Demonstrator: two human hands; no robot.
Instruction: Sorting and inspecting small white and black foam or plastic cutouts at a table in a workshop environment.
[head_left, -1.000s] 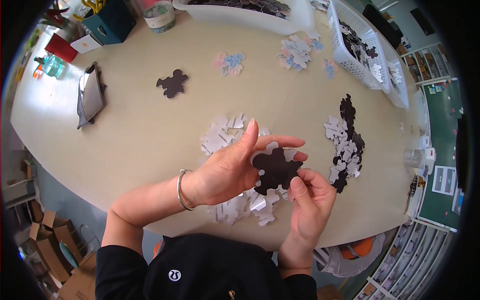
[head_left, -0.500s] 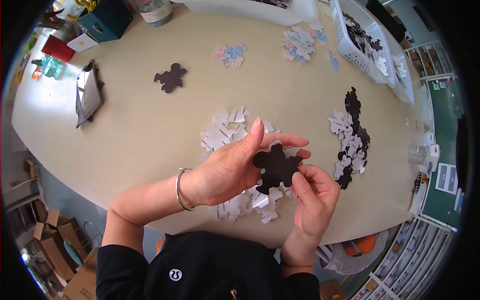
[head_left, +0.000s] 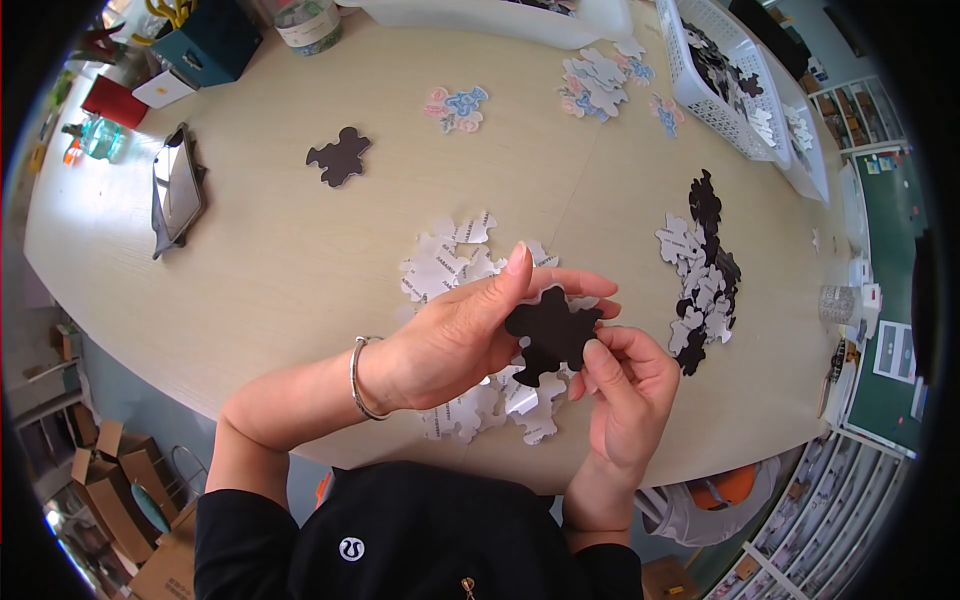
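**A:** Head view first: what are your hands on?

**B:** My left hand [head_left: 455, 335] grasps a black cutout [head_left: 550, 332] with a wavy edge, thumb up behind it and fingers spread across its top. My right hand [head_left: 625, 385] pinches its lower right edge between thumb and forefinger. The piece is held up off the table [head_left: 280, 270], over a heap of white cutouts [head_left: 470, 270] of the same outline.

**A:** Which step is that, in your judgement?

**B:** I'd say I'm working at the edge of the piece, perhaps peeling a backing layer from it. The next move calls for a fingernail to catch the rim while the left hand keeps the piece flat and steady, so it doesn't crease.

**A:** What can't you make out?

**B:** Whether a layer has lifted at all; my fingers cover that corner. The far face of the piece is hidden too. Part of the white heap lies under my hands. The pile of black and white cutouts [head_left: 700, 265] to my right is too jumbled to count, and the white basket [head_left: 725, 95] at the far edge shows only dark shapes inside.
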